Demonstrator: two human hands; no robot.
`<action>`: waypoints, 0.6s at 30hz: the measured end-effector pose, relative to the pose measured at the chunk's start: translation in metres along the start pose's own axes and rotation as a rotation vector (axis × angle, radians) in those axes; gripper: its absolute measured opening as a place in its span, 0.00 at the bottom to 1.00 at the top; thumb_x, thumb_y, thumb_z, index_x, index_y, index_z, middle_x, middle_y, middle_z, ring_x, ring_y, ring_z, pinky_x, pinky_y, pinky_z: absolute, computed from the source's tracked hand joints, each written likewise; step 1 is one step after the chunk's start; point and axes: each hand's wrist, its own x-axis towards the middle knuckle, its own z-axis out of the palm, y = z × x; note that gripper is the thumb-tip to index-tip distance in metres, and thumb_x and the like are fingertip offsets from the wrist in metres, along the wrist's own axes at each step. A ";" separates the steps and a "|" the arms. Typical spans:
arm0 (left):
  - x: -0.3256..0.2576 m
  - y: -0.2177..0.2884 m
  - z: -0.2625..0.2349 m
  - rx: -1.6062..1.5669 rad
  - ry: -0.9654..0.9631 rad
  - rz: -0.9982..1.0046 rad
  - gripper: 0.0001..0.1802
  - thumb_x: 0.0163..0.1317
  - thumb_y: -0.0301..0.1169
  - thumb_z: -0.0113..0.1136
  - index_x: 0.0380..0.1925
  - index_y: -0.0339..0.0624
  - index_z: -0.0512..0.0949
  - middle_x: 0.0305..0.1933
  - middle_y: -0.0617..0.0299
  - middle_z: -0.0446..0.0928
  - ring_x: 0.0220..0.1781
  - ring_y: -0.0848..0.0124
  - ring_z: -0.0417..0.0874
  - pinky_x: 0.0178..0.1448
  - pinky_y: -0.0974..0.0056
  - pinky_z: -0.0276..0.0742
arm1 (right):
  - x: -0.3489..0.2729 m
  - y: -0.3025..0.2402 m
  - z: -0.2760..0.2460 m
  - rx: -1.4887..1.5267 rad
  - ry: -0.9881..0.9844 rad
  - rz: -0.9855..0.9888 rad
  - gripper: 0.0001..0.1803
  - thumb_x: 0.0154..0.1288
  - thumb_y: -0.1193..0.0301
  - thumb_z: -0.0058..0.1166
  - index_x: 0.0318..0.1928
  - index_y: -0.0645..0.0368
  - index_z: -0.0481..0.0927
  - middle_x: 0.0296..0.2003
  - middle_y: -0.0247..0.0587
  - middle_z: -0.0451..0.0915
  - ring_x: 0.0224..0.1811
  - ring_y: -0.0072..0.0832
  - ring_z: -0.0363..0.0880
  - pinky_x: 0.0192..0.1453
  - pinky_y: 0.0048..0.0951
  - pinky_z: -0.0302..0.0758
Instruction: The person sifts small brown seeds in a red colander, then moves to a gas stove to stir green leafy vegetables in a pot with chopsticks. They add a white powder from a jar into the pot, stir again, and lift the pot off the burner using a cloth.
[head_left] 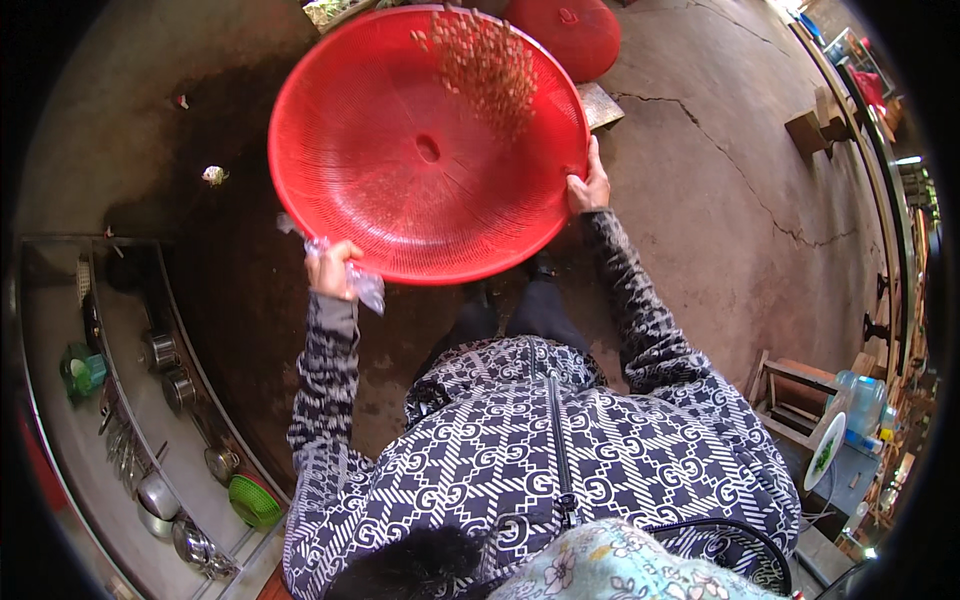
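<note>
— Patterned sleeves first, nearest us: both arms reach out from the lower edge. What do the hands hold?

— The left hand (332,268) is clenched on the near-left rim of the red tray (400,180), with a scrap of clear plastic (362,285) pinched against it. The right hand (588,186) grips the right rim, fingers curled over the edge.

— And the tray itself?

— Wide, round, shallow, ribbed, held up in front of the body over the dark, damp-looking floor (240,300). It seems tipped, far edge higher, though I can't be sure.

— What is in it?

— Small brown grains (482,62), gathered at the far side and partly airborne above the rim. The near part of the tray is bare.

— How far along would you judge the work?

— In the middle of it, I think. The grains are mid-toss, so the sifting is going on; nothing shows them poured off anywhere. I can't tell how much chaff has gone.

— Anything farther off?

— A second red tray (565,35) lies on the cracked concrete (720,170) beyond. Metal pots (160,350) sit on the left shelf.
</note>
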 end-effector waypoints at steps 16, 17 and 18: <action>-0.051 -0.017 0.016 -0.270 0.046 -0.158 0.14 0.40 0.17 0.57 0.32 0.35 0.78 0.27 0.64 0.76 0.29 0.70 0.77 0.34 0.65 0.72 | -0.048 -0.037 -0.042 0.168 0.109 0.155 0.45 0.51 0.86 0.38 0.74 0.57 0.47 0.61 0.47 0.72 0.58 0.29 0.74 0.62 0.25 0.69; -0.037 -0.040 0.008 0.124 -0.094 -0.030 0.09 0.40 0.17 0.58 0.26 0.35 0.77 0.24 0.65 0.76 0.22 0.70 0.75 0.31 0.64 0.71 | -0.045 -0.003 -0.045 0.041 0.054 0.183 0.44 0.51 0.80 0.42 0.73 0.58 0.48 0.57 0.53 0.75 0.55 0.32 0.78 0.60 0.26 0.71; -0.028 -0.039 0.018 -0.075 -0.009 -0.151 0.13 0.40 0.16 0.56 0.30 0.35 0.77 0.25 0.62 0.75 0.20 0.69 0.74 0.30 0.63 0.73 | -0.048 0.013 -0.048 -0.026 0.006 0.200 0.44 0.51 0.78 0.43 0.73 0.59 0.48 0.55 0.55 0.76 0.55 0.34 0.78 0.59 0.27 0.72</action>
